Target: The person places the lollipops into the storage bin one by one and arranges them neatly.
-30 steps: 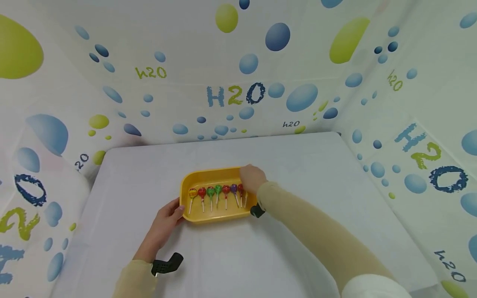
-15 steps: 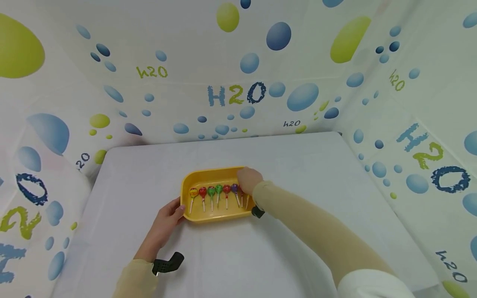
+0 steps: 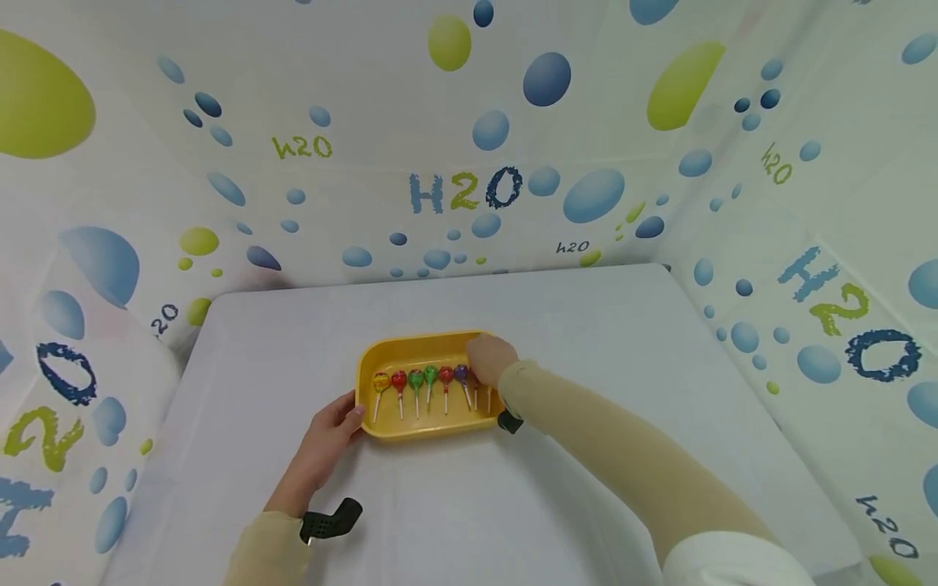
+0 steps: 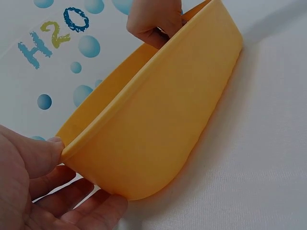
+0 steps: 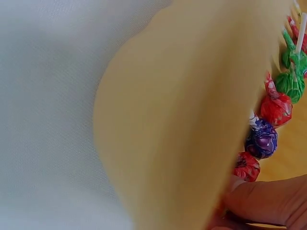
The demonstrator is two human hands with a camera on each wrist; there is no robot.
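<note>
A yellow tray (image 3: pixel 428 433) stands on the white table, with several wrapped lollipops (image 3: pixel 416 378) laid side by side in it. My left hand (image 3: pixel 330 430) grips its left end; in the left wrist view the thumb (image 4: pixel 44 155) is on the rim and the fingers lie against the outer wall. My right hand (image 3: pixel 493 360) reaches into the right end. Its thumb (image 5: pixel 264 199) and fingers pinch a red lollipop at the end of the row, largely hidden by the hand. Beside the thumb lie another red lollipop (image 5: pixel 246 166) and a purple lollipop (image 5: pixel 262 139).
White cloth covers the table (image 3: pixel 601 325) all around the tray. A curtain (image 3: pixel 352 146) printed with bubbles and lettering encloses the back and both sides. Black wrist straps (image 3: pixel 331 519) sit on both wrists.
The right hand has shifted slightly left and lower inside the tray, now covering the heads of the rightmost lollipops. The left hand keeps its grip on the tray.
</note>
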